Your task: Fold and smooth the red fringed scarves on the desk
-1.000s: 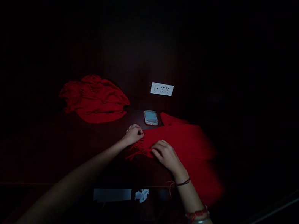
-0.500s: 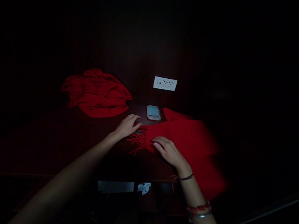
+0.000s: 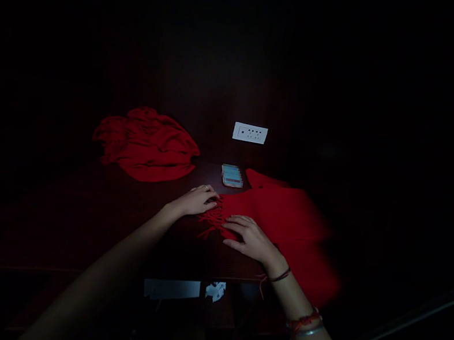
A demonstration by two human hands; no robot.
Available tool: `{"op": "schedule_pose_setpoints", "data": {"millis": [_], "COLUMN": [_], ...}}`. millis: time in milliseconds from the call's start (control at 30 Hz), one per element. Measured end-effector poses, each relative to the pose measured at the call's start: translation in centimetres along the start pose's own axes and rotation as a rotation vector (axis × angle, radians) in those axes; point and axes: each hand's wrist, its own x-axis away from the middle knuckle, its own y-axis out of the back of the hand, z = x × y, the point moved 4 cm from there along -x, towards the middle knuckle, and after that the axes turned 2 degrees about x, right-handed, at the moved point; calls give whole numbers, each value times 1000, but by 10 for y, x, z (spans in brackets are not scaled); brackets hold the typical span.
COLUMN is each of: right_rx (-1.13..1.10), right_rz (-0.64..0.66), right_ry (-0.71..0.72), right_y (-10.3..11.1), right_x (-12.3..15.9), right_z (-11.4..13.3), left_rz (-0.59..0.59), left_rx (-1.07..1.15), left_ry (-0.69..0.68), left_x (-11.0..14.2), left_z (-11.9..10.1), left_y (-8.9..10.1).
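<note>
A red fringed scarf (image 3: pixel 288 222) lies spread on a dark table (image 3: pixel 82 215), its tasselled end toward the middle. My left hand (image 3: pixel 195 201) rests flat on the table at the fringe's far corner, fingers stretched out. My right hand (image 3: pixel 250 237) lies flat on the fringe's near corner, fingers spread. Neither hand grips anything. The scarf's right part hangs off the table edge into the dark.
A second red scarf (image 3: pixel 146 144) lies crumpled at the back left. A phone (image 3: pixel 232 175) lies by the wall under a white socket plate (image 3: pixel 250 133). Pale paper scraps (image 3: pixel 183 289) show below the table's front edge. The room is very dark.
My left hand opened from a closed pinch on the fringe to a flat hand. My right hand slid a little toward me along the fringe.
</note>
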Motion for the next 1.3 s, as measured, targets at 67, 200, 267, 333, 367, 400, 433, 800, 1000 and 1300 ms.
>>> {"op": "schedule_pose_setpoints", "data": {"millis": [67,200,267,333,367,400,433,800,1000,1300], "right_rx": [32,64,32,-1,-14,-24,-31,-50,-27,77], "right_rz": [-10,-85,-159,-225,-250,-267,-279,-195,-81,-18], "right_ry": [28,-47,-122,-191,-216,-234,-247,-190,-102,1], "right_y": [-1,-2,0,1,2,2,2,4,0,-1], "right_x": [-3,-6,-5,-4,-3,-3,-2,-3,-4,0], "right_z": [4,3,-2,-8,-10,-12,-14,-10,-6,0], "left_rz": [62,247,235,139,74,11,-42,-114,-238,-107], "left_rx": [78,176,140,49,-7,-62,-112,-50,273,-78], "left_ry": [-97,-213,-202,-176,-168,-168,-176,-95,-50,214], "left_x": [1,6,6,5,4,3,2,9,11,2], "left_z": [-8,-22,-28,-35,-39,-44,-49,-34,-9,12], "left_y": [5,2,-2,-3,-3,-3,-2,38,55,-17]}}
